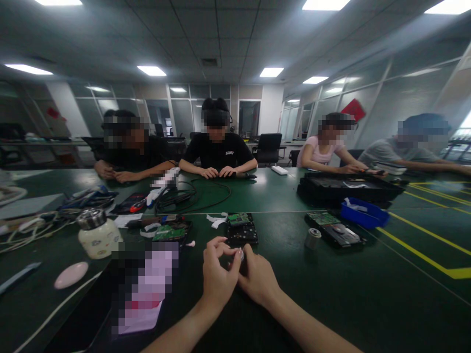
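Cables [25,230] lie tangled at the far left of the green worktop [331,294]. Near them stands a cream jar [98,233] with a metal lid, and a pink oval pad [71,275] lies in front of it. To the right of the jar, a green circuit board [170,232] rests on a dark housing, with white tape strips [217,219] just beyond.

The left hand [217,274] and right hand [258,279] meet at centre, close above the worktop. Both pinch a small silvery part [240,254] between their fingertips; its exact type cannot be determined. The left hand is curled, thumb and forefinger closed on the part. The right hand grips it from the opposite side.

Directly behind the hands lies a hard disk drive [242,229], board side up. Further right stands a small metal cylinder [313,238], then a second opened drive [336,228], a blue tray [364,214] and a black tray [346,189].

Four other people sit along the far edge, hands on the worktop.
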The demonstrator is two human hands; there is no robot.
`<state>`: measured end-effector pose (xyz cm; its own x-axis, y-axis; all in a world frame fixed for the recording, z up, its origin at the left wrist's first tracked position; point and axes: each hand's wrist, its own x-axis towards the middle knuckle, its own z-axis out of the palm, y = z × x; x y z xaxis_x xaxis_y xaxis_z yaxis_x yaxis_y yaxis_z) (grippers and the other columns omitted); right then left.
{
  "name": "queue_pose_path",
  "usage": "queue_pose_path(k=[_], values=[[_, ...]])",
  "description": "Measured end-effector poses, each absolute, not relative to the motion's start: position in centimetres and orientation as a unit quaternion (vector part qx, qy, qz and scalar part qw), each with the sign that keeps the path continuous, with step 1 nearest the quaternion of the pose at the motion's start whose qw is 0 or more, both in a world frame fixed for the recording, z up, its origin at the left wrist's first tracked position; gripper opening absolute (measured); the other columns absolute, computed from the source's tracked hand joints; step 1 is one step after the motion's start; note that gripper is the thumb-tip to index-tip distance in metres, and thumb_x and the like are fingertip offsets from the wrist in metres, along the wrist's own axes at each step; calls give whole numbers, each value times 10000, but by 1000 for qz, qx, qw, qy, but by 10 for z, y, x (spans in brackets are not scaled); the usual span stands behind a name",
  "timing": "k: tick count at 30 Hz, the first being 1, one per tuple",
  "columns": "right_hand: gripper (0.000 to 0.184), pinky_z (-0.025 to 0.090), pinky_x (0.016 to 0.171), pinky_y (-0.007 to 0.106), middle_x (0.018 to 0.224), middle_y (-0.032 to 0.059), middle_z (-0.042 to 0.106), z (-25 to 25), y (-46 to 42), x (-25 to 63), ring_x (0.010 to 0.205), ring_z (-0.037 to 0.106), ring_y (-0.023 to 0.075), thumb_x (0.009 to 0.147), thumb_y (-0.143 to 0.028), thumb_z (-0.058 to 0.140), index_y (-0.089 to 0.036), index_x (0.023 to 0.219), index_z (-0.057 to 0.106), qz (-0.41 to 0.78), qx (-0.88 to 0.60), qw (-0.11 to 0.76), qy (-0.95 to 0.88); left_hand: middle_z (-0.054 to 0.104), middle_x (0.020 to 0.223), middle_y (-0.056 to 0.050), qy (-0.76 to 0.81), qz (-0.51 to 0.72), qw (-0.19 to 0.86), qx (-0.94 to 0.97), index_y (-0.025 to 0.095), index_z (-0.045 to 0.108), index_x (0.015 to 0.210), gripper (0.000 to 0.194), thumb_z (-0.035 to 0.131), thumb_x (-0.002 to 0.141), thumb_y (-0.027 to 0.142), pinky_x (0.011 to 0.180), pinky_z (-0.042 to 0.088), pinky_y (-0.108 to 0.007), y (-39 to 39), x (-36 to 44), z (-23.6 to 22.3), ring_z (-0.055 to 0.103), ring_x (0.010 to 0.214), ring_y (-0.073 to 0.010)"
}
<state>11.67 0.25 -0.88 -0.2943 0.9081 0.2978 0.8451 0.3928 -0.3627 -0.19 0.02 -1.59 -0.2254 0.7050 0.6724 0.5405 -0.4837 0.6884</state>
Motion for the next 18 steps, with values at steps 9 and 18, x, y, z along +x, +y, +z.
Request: queue_pose_path(k=[9,18], values=[[105,345,599,242,819,41,614,-2,0,118,673,569,173,826,-301,431,-205,863,414,109,-502,253,-820,595,988,-79,494,587,72,637,195,559,856,98,590,768,225,884,436,-413,-1,-2,-16,560,997,-230],[230,333,555,221,752,4,613,-8,2,118,644,584,169,819,-371,527,-215,935,404,127,-544,256,-789,632,911,-50,524,587,81,612,204,507,926,216,616,741,224,888,399,-440,0,-5,-16,572,974,-240]])
